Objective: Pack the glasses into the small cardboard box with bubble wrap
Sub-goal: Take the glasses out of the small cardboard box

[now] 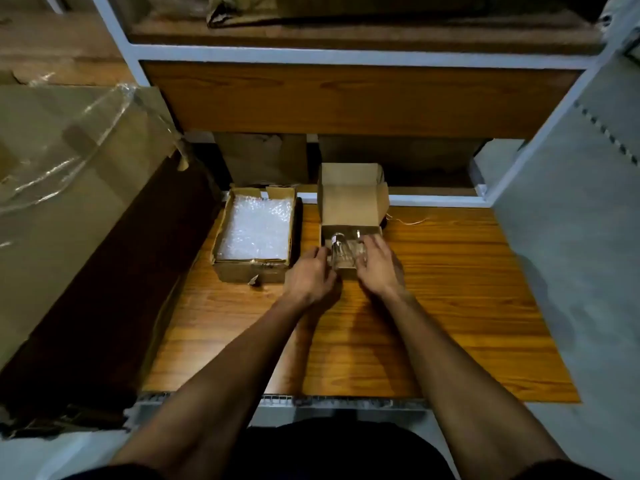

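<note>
Clear glasses sit in the small box at mid-surface, directly between both hands — left hand at the box's near-left corner, right hand at its near-right. Glass is hard to read; looks like two or more tumblers, at least one round rim facing the camera at the far-left of the cluster, so the axes seem tilted or lying near-far. Can't confirm the count.

Right hand: fingers curled over the right side of the glasses, touching them, narrow grip. Left hand: fingertips at the left edge of the glasses, partly closed; can't tell whether it grips glass or just steadies the box wall. Both equally near.

Box lid stands upright at the far side, flaps out. Left of it, just beside, an open tray box holds a sheet of bubble wrap — untouched, none visible around the glasses. Judgement: wrap is a short reach for the left hand.
</note>
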Demonstrator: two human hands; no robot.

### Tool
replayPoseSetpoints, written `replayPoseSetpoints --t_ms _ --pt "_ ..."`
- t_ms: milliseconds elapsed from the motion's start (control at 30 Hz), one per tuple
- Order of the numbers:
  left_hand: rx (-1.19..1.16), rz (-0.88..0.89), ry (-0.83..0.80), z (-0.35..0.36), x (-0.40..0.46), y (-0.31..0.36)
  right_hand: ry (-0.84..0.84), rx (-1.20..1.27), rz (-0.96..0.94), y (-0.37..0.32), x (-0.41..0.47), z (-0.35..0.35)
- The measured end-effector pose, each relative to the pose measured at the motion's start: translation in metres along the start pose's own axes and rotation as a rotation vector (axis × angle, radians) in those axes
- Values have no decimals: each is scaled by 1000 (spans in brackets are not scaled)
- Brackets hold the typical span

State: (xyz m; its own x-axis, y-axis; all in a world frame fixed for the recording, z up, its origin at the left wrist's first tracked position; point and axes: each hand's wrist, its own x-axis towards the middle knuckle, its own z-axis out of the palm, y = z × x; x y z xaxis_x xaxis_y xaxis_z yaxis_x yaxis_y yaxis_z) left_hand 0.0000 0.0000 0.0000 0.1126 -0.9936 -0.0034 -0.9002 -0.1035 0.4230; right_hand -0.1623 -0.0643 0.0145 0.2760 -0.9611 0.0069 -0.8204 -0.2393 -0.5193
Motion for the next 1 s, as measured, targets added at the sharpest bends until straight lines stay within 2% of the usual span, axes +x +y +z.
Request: replayPoseSetpoints --t_ms 167,267,500,600,767,1000 --pt "1 -71 -36 -4 35 28 -96 12 5 0 39 0" --pt "34 -50 -79 -1 49 33 -165 44 -24 3 47 1" --pt "54 -34 -146 3 79 38 -243 -66 -79 25 65 13" --pt "78 -48 -149 8 90 40 -241 -80 -95 32 71 19" --pt "74 -156 -221 17 103 47 -162 -105 1 30 79 28" --pt "-5 -324 -329 30 114 41 -206 -63 84 29 84 32"
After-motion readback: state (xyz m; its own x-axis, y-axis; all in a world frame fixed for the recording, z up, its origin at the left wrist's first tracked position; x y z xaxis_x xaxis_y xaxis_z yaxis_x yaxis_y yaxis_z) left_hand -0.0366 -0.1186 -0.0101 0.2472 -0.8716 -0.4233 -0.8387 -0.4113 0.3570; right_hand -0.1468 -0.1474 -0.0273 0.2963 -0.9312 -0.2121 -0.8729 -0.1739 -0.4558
